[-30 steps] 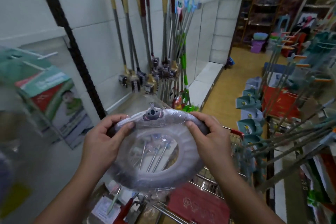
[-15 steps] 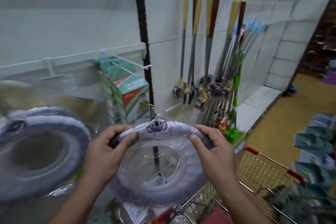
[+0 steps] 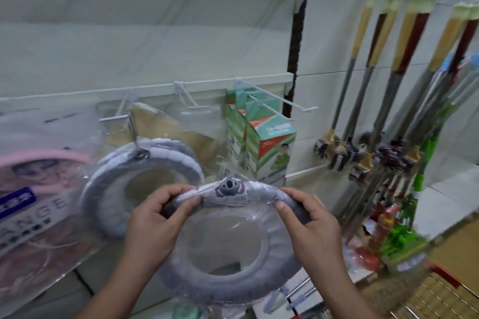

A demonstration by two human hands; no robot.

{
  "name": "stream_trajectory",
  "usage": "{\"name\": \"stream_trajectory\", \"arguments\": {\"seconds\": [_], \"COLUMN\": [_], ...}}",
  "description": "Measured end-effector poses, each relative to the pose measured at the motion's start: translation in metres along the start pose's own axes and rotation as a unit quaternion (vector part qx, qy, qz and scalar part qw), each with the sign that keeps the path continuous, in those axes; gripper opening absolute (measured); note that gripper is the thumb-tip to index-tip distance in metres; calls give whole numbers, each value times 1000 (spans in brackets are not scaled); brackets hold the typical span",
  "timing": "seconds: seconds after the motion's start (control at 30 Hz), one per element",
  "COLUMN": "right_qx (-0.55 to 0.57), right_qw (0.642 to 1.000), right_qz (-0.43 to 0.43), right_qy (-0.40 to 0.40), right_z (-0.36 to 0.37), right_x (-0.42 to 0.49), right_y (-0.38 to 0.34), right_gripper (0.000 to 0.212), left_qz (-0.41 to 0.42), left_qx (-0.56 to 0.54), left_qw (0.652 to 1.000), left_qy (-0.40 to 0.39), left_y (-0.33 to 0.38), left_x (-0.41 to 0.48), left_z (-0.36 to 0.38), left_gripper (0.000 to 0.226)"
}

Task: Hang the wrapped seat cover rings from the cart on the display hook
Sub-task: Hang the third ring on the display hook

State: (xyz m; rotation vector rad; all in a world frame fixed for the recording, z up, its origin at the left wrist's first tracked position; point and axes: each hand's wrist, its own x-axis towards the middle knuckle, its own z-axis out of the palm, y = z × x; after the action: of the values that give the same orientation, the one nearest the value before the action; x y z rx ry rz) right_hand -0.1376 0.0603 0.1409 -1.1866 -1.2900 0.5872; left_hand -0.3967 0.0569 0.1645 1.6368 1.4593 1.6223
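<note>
The left hand (image 3: pixel 155 217) and right hand (image 3: pixel 311 225) both grip the top arc of a wrapped seat cover ring (image 3: pixel 228 290). On each hand the thumb is pressed on the near face and the fingers are curled over the far side, so both are closed on it. The ring is held upright in the air in front of the shelving wall.

Between the two thumbs, at the crown of the ring, sits a small grey animal face (image 3: pixel 229 188) with a dark nose and pink cheeks. The ring is plush grey with a paler, whitish patch under the left thumb. It is sealed in clear, crinkled film that stretches across the open centre and rises to a loose peak above the face.

Up and to the left of the grip, a second grey-and-white ring (image 3: pixel 171 153) in the same kind of wrapping hangs from a white display hook (image 3: pixel 113 118). Further left is a pink ring pack (image 3: pixel 39 163). Above the right hand hang green boxes (image 3: pixel 269 137). Well to the right of them is a row of long-handled mops (image 3: pixel 388 85). Below and right of the grip is the wire cart (image 3: pixel 440 295).
</note>
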Motion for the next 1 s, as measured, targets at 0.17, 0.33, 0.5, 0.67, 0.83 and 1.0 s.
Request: {"name": "stream_trajectory", "arguments": {"seconds": [0.17,0.33,0.5,0.67,0.83,1.0], "right_qx": [14,22,23,13,-10,-6], "right_qw": [999,997,995,991,985,982], "right_qz": [-21,-27,-36,-43,-48,-52], "right_qy": [-39,-63,-93,-129,-168,-183], "right_z": [34,63,89,106,118,126], "right_x": [0,1,-2,-5,-8,-11], "right_y": [-1,-1,-11,-23,-40,-48], "right_gripper": [30,27,28,31,40,31], "left_qz": [-6,-23,-15,-20,-26,-42], "left_qx": [45,60,81,84,88,76], "left_qw": [998,995,992,989,987,987], "left_qy": [47,72,99,122,133,134], "left_y": [0,-3,-2,-4,-7,-9], "left_x": [-3,-7,-12,-15,-17,-18], "left_z": [-31,-60,-87,-110,-129,-141], "left_gripper": [13,17,16,19,16,16]}}
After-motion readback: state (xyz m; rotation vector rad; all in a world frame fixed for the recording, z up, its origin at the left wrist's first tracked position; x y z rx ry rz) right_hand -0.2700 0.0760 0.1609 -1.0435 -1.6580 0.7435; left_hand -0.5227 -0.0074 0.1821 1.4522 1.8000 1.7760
